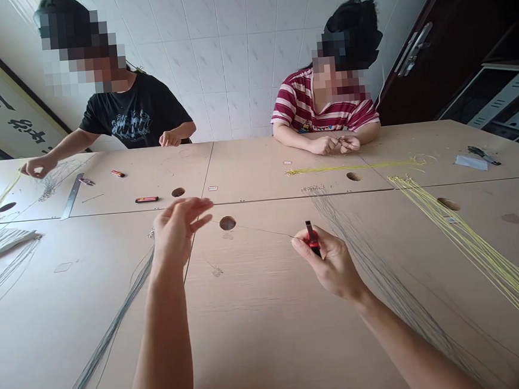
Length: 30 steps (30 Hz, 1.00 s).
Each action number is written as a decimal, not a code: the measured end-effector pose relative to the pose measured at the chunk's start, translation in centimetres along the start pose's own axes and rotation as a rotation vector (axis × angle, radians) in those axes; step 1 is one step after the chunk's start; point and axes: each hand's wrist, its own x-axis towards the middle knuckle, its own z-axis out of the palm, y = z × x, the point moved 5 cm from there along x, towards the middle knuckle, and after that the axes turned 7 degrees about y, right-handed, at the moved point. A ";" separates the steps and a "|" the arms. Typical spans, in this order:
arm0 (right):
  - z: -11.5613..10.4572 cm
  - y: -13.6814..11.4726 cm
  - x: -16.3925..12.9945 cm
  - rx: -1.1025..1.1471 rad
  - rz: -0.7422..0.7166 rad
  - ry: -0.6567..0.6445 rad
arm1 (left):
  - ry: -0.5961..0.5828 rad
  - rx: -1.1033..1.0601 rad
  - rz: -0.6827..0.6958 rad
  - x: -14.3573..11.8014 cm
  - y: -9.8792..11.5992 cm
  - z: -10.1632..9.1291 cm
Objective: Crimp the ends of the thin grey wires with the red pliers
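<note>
My right hand [332,263] is closed round a red and black lighter [313,238], its metal top pointing up. A thin grey cord [266,231] runs left from the thumb and fingertip of that hand toward my left hand [179,228]. The left hand hovers above the table with fingers stretched forward and a gap between thumb and fingertips. Whether the cord's far end touches it, I cannot tell. Below the left wrist lies a bundle of dark grey cords [116,316]. To the right of my right hand, lighter grey cords [382,274] spread across the table.
Yellow cords [470,244] lie at the right, and more yellow cords [356,167] farther back. A table hole [227,223] sits between my hands. Across the table are a red lighter [146,199], a metal ruler [71,196] and two co-workers, one in black [138,111], one in stripes [297,101].
</note>
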 end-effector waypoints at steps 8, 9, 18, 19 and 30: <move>-2.5 2.0 0.8 -0.179 -0.062 0.133 | 0.085 -0.205 -0.012 2.1 2.7 -5.1; -3.5 2.9 1.2 -0.208 -0.035 0.192 | 0.086 -0.198 -0.010 2.2 3.1 -5.5; -7.4 4.7 2.4 -0.295 0.008 0.169 | -0.869 0.365 -0.013 -4.5 4.0 1.0; -6.7 3.6 2.1 -0.274 -0.053 0.099 | -1.101 0.499 -0.087 -6.5 3.2 2.4; -2.7 -3.2 0.6 -0.157 -0.325 -0.199 | -0.770 0.578 0.029 -9.4 -0.8 8.3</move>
